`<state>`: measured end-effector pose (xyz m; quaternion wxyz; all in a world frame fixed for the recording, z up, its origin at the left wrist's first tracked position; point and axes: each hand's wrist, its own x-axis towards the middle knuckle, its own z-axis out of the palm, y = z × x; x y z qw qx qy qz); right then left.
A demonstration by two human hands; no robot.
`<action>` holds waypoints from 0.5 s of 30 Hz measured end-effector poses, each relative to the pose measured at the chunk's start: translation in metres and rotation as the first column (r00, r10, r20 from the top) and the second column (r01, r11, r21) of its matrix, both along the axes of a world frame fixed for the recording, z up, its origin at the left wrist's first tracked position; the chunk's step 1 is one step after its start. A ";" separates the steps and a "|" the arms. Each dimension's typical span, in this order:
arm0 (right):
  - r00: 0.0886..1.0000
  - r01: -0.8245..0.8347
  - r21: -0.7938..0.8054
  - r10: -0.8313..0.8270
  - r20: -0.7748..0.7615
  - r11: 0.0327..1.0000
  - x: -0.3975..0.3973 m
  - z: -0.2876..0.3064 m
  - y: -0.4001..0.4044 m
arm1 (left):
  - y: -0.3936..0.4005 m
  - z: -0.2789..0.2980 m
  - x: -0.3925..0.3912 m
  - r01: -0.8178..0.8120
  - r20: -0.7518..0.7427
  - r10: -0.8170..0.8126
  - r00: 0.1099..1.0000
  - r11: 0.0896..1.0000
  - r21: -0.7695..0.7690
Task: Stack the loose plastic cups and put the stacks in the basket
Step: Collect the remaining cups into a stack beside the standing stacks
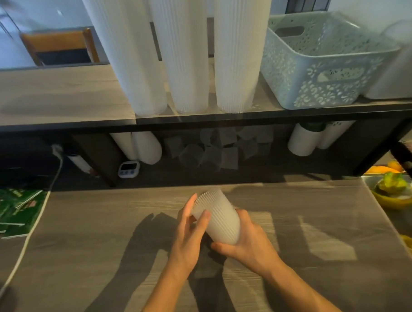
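Note:
A short stack of translucent plastic cups (218, 215) lies tilted above the wooden counter, rims pointing up and away. My right hand (245, 245) grips its lower end from beneath. My left hand (191, 229) touches the stack's left side with straight fingers near the rims. Several loose clear cups (209, 152) lie jumbled in the dark space under the shelf. The pale green perforated basket (326, 63) stands on the shelf at the upper right; I see nothing inside it.
Three tall white cup stacks (186, 50) stand on the shelf left of the basket. More white stacks (145, 146) lie under the shelf, beside a small timer (128, 169). Green packets (11, 211) and a white cable (31, 229) lie left; fruit bowl (395, 192) right.

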<state>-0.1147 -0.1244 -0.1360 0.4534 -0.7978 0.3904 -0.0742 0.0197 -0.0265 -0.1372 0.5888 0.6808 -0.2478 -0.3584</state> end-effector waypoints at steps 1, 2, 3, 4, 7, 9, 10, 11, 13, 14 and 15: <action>1.000 0.015 -0.001 -0.015 -0.008 1.000 -0.002 -0.001 -0.003 | -0.004 -0.001 0.006 0.007 0.012 -0.008 1.000 1.000 0.011; 0.999 0.036 -0.004 -0.036 -0.014 0.999 -0.003 -0.002 -0.005 | -0.010 -0.001 0.012 -0.009 0.015 0.009 1.000 1.000 0.006; 0.998 0.062 -0.008 -0.062 -0.017 0.998 -0.004 -0.003 -0.008 | -0.018 -0.002 0.019 -0.033 0.019 0.033 0.999 0.999 -0.003; 0.996 0.089 -0.008 -0.090 -0.016 0.996 -0.006 -0.003 -0.010 | -0.027 -0.002 0.026 -0.059 0.037 0.059 0.998 0.998 0.002; 0.987 0.161 -0.008 -0.161 -0.027 0.987 -0.010 -0.001 -0.016 | -0.058 -0.003 0.053 -0.129 0.162 0.116 0.980 0.989 0.070; 0.980 0.195 -0.005 -0.195 -0.045 0.981 -0.013 -0.002 -0.020 | -0.084 -0.006 0.078 -0.214 0.280 0.163 0.946 0.963 0.162; 0.977 0.208 0.001 -0.208 -0.049 0.978 -0.014 -0.003 -0.021 | -0.097 -0.010 0.091 -0.248 0.347 0.159 0.924 0.941 0.230; 0.974 0.220 0.012 -0.219 -0.053 0.975 -0.014 -0.004 -0.022 | -0.109 -0.014 0.104 -0.272 0.399 0.140 0.906 0.915 0.298; 0.969 0.243 0.041 -0.240 -0.059 0.969 -0.014 -0.008 -0.025 | -0.134 -0.024 0.127 -0.288 0.492 0.061 0.868 0.869 0.402; 0.967 0.249 0.051 -0.246 -0.061 0.967 -0.014 -0.009 -0.025 | -0.144 -0.027 0.136 -0.277 0.566 -0.018 0.824 0.859 0.431; 0.967 0.251 0.058 -0.248 -0.063 0.966 -0.014 -0.010 -0.026 | -0.155 -0.033 0.145 -0.253 0.646 -0.123 0.753 0.853 0.457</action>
